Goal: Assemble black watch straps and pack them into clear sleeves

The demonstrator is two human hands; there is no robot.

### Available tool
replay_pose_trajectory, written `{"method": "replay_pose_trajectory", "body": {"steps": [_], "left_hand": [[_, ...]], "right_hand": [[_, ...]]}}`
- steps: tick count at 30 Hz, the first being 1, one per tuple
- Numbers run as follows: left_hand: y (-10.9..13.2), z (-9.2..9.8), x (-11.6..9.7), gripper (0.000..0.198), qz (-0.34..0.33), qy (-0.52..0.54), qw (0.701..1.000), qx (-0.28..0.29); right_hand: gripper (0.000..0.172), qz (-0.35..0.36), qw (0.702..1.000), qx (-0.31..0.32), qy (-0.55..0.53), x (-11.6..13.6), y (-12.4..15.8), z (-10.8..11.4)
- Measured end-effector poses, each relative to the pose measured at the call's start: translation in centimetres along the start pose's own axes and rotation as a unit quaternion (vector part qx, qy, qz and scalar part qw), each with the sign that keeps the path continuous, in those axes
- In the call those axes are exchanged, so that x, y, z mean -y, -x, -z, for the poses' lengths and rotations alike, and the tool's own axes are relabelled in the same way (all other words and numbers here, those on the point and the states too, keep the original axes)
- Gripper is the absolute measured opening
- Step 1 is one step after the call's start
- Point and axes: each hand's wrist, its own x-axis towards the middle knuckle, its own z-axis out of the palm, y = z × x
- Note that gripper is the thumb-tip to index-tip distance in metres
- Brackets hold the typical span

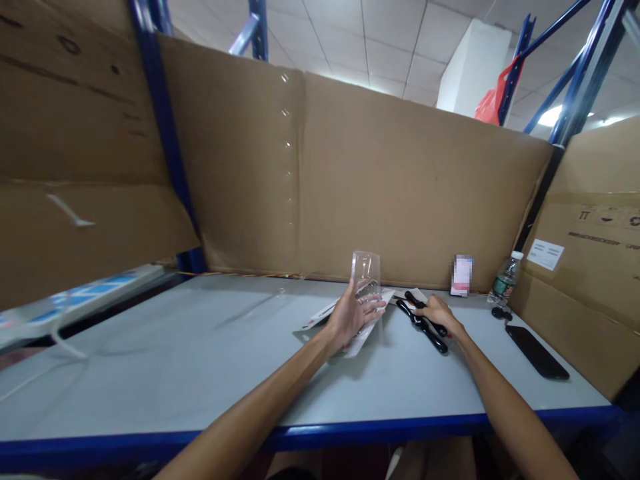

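Note:
My left hand (350, 315) is open, fingers spread, resting against a clear plastic blister shell (366, 265) that stands up behind it. Beneath that hand lies a white printed card (361, 341), partly covered by the palm. My right hand (440, 315) is closed, its fingers bent over black-handled tools (421, 323) that look like pliers. The long black handles lie crossed on the table and point towards me. Their far ends and the fingertips' exact hold are partly hidden.
A grey table (200, 373) has a blue front edge. At the right are a phone (537, 352), a water bottle (505, 279), small dark round items (501, 313) and a blurred upright card (461, 275). Cardboard walls (400, 187) enclose the back and sides. A power strip (90, 300) is at left.

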Motion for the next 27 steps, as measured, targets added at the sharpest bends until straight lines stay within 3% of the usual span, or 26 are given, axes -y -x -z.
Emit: {"method": "replay_pose_trajectory", "body": {"steps": [4,7,12,14,16,19,24,27], "left_hand": [[-0.1,0.1,0.0,0.048,0.004,-0.014,1.0,-0.01],[-0.3,0.2,0.0,0.038,-0.002,-0.03,0.999,-0.034],[-0.4,0.5,0.1,0.03,-0.007,-0.066,0.997,-0.047],[-0.4,0.5,0.2,0.025,-0.006,-0.071,0.996,-0.044],[-0.4,0.5,0.3,0.022,0.002,-0.064,0.997,-0.033],[-0.3,0.3,0.4,0.025,0.023,-0.051,0.998,-0.029],[0.2,-0.4,0.2,0.034,0.028,-0.061,0.997,-0.028],[0.5,-0.7,0.3,0.033,0.025,-0.08,0.996,-0.026]], "right_hand": [[0.034,-0.003,0.998,-0.019,-0.066,-0.2,-0.5,-0.3],[0.022,0.002,0.994,0.003,-0.109,-0.2,-0.7,-0.3],[0.027,0.02,0.979,0.026,-0.2,-0.1,-0.4,0.8],[0.029,0.031,0.944,0.055,-0.324,-0.1,0.1,1.8],[0.03,0.041,0.888,0.08,-0.451,0.3,0.8,2.9],[0.031,0.041,0.822,0.113,-0.556,1.2,1.9,4.1],[0.029,-0.002,0.763,0.182,-0.62,3.4,3.2,3.9],[0.029,0.001,0.743,0.194,-0.64,4.3,3.7,3.2]]}}
